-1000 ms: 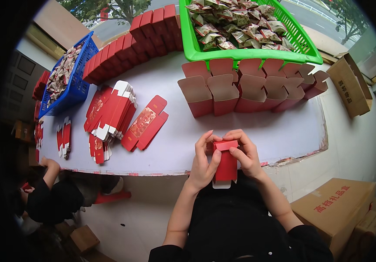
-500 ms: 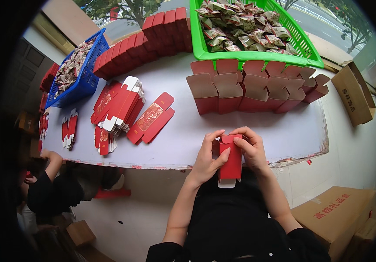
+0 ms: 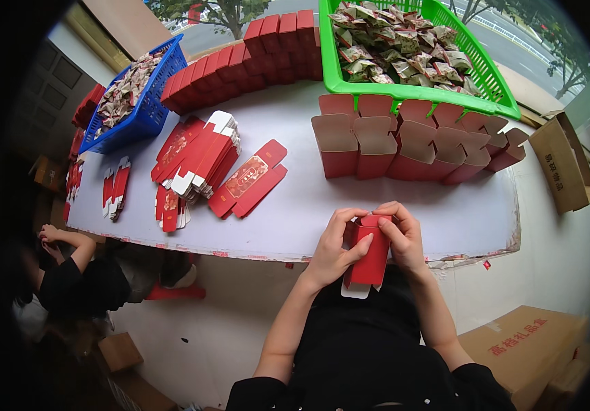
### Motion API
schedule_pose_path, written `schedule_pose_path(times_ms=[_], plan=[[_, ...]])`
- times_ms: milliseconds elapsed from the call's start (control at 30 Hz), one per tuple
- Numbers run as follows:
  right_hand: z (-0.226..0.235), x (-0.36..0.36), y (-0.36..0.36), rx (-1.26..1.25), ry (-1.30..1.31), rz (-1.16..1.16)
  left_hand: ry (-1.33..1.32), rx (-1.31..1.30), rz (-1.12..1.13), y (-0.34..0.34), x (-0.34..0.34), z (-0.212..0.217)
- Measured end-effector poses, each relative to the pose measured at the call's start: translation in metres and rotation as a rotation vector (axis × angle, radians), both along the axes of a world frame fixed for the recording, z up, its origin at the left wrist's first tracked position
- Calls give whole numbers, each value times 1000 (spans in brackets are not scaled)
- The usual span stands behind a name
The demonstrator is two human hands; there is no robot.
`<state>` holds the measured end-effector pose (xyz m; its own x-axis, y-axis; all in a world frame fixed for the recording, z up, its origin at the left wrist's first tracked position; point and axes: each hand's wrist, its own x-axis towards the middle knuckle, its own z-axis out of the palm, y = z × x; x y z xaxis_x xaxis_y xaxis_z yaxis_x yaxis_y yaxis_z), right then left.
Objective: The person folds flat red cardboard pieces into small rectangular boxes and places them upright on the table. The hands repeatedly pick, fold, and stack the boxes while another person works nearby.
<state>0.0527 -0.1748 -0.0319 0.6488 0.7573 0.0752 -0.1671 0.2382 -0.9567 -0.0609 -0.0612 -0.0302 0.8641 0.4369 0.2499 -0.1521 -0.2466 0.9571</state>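
My left hand (image 3: 332, 248) and my right hand (image 3: 402, 236) both grip a small red carton (image 3: 369, 255) at the near edge of the white table (image 3: 295, 205). The carton stands upright between my palms, a white flap hanging at its lower end. My fingertips press on its top end. A row of open red cartons (image 3: 411, 140) stands just beyond my hands. Flat red carton blanks (image 3: 202, 161) lie piled to the left, with two more blanks (image 3: 250, 179) beside them.
A green basket (image 3: 415, 48) full of wrapped packets sits at the far right, a blue basket (image 3: 134, 96) of packets at the far left. Closed red cartons (image 3: 247, 58) line the back. Another person (image 3: 69, 274) crouches at lower left. Brown cardboard boxes (image 3: 524, 342) stand on the floor.
The carton has turned more upright in my hands and my fingers have moved onto its top end. The view has shifted slightly.
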Motion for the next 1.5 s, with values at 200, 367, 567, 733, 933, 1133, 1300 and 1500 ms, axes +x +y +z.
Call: schedule_pose_path(times_ms=[200,367,567,733,933,1133,1300,1500], plan=[[2,1,-1,22,44,24,2,65,7,2,0,1],[-4,4,-6,25,-68,50,-10,1,15,2,0,-8],[7,-3,-6,-31,-197,89,-54,-138,60,-1,-3,-10],[4,-3,-5,-55,-225,107,-79,-112,54,-1,0,-7],[36,22,-39,-299,-251,411,-38,-157,42,-1,0,2],[28,56,-104,63,28,198,-39,-78,112,1,4,-9],[13,93,-150,2,-259,-322,29,-40,115,-1,6,-1],[27,111,-166,-475,-555,-409,46,-17,131,-2,7,4]])
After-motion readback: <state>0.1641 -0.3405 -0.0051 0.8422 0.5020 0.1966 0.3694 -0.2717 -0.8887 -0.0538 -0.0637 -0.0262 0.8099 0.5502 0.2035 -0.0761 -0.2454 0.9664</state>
